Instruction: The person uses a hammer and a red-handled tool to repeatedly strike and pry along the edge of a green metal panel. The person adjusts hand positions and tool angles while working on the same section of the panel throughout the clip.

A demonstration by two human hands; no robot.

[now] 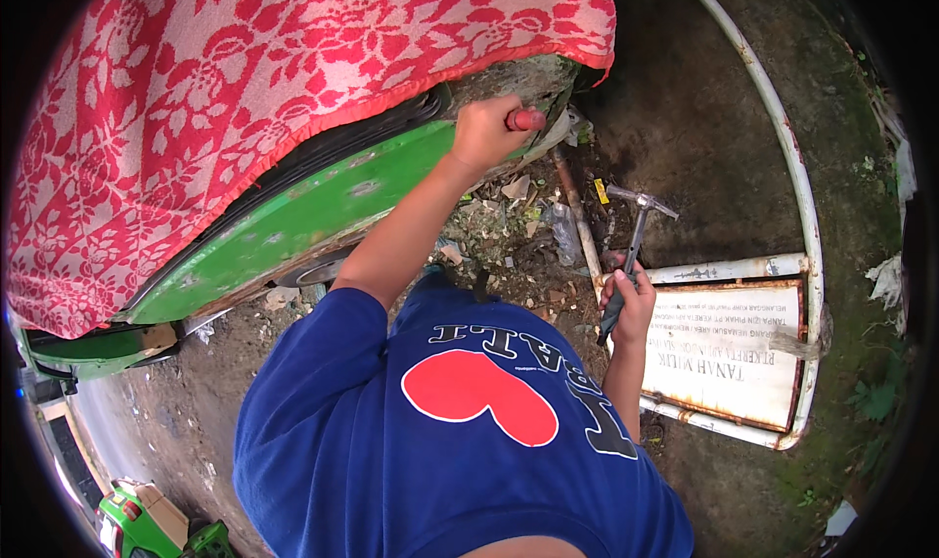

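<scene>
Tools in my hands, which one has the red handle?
The tool in your left hand, its red handle showing beyond your fist; the hammer in your right hand has a dark grip.

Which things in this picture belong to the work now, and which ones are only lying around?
In use, it seems: hammer in right hand, red-handled tool in left hand, green car panel.

Just lying about: white sign, clear plastic, yellow scrap.

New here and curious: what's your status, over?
Left grip: closed on red handle, far end hidden, by green car. Right grip: closed on hammer, apart from red handle. Patterned cloth draped over car, near left grip.
</scene>
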